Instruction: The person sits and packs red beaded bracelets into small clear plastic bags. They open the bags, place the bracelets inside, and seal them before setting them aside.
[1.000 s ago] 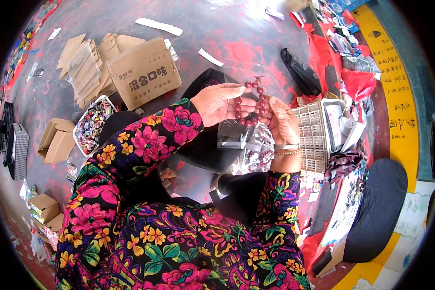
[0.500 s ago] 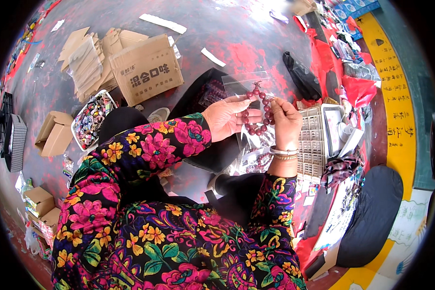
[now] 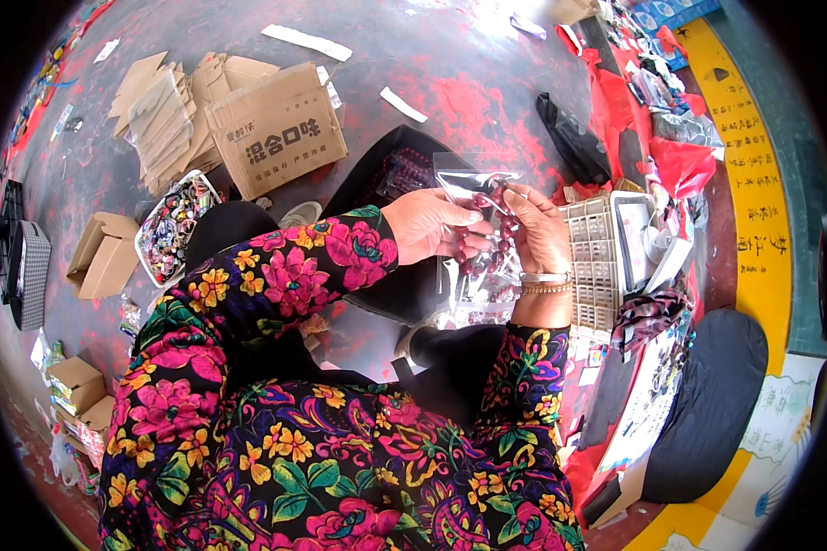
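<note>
You hold a string of dark red beads (image 3: 483, 241) between your hands, hanging in a loose loop at the mouth of a small clear plastic bag (image 3: 471, 184), which stands upright, its open top glinting.

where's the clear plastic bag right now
In the head view, the clear plastic bag is up at centre, held between the left hand and right hand, with dark red beads below it.

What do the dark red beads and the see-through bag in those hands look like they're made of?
The beads: hard, glossy dark red, probably polished wood or resin; the small highlights suggest a smooth finish, but the picture leaves it open. The bag, held by the left hand and right hand: thin clear plastic film, shiny and crinkled.
</note>
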A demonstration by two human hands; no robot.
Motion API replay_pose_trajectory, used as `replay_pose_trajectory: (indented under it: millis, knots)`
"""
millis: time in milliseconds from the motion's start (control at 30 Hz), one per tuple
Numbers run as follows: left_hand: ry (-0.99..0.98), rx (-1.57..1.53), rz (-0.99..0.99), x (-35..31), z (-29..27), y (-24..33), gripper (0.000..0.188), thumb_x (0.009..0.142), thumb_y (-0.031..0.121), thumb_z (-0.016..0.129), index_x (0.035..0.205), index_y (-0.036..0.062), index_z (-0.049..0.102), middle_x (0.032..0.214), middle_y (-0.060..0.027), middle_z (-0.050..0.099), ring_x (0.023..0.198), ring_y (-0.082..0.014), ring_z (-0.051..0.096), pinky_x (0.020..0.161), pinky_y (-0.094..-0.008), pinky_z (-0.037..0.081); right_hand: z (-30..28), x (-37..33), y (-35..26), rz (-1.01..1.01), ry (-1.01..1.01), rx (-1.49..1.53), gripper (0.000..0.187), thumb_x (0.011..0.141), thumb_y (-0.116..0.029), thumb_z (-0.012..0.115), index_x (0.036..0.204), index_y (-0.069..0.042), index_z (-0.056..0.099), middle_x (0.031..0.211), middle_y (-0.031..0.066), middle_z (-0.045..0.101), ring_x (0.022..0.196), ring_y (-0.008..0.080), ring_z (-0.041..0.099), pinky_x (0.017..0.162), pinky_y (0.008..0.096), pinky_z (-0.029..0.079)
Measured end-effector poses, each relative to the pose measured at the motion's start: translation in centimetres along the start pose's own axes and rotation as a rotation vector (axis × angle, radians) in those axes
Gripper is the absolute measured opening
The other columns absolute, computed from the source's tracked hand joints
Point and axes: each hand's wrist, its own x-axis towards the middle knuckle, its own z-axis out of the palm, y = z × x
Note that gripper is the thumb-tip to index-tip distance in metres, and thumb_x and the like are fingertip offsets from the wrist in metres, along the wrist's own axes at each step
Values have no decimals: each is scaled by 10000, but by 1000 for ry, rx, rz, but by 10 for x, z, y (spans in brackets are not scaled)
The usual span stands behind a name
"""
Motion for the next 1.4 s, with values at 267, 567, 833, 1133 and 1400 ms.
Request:
replay_pose_trajectory:
  millis: [267, 567, 833, 1133, 1400]
  knots:
    - [-37, -8, 64, 6, -8, -9, 376, 919, 358, 457, 1147, 63, 510, 1043, -96, 598, 915, -178, 573, 762, -330, 454, 0, 2, -1, 53, 19, -46, 80, 753, -19, 636, 832, -23, 636, 748, 31, 641, 591, 74, 533, 544, 189, 409]
    - [-29, -39, -4, 3, -4, -9, 374, 945, 310, 398, 1196, 39, 460, 1156, -166, 548, 1086, -276, 532, 856, -392, 439, 1, 6, 6, 48, -1, 15, 79, 737, -3, 614, 814, -15, 628, 749, 16, 608, 647, 82, 538, 591, 199, 423]
    - [-47, -23, -15, 4, -5, -8, 351, 954, 284, 382, 1201, 44, 452, 1151, -145, 560, 1090, -261, 534, 827, -382, 450, -3, 10, 12, 19, -13, -47, 118, 719, -18, 626, 834, 3, 632, 780, 27, 612, 703, 102, 543, 659, 222, 431]
    - [-29, -33, -39, 5, -1, -6, 175, 927, 206, 455, 1026, 74, 514, 1020, -118, 593, 948, -239, 583, 730, -368, 465, -5, 12, 12, 90, -49, -11, 63, 736, -42, 630, 791, -13, 624, 769, 34, 614, 691, 104, 548, 653, 224, 430]
    - [13, -24, -36, 2, -5, -5, 229, 912, 227, 494, 1081, 76, 530, 1058, -80, 588, 978, -209, 572, 811, -361, 461, 5, 8, 7, 127, -10, -57, 53, 763, -62, 658, 779, -23, 625, 698, 13, 607, 625, 91, 547, 575, 210, 426]
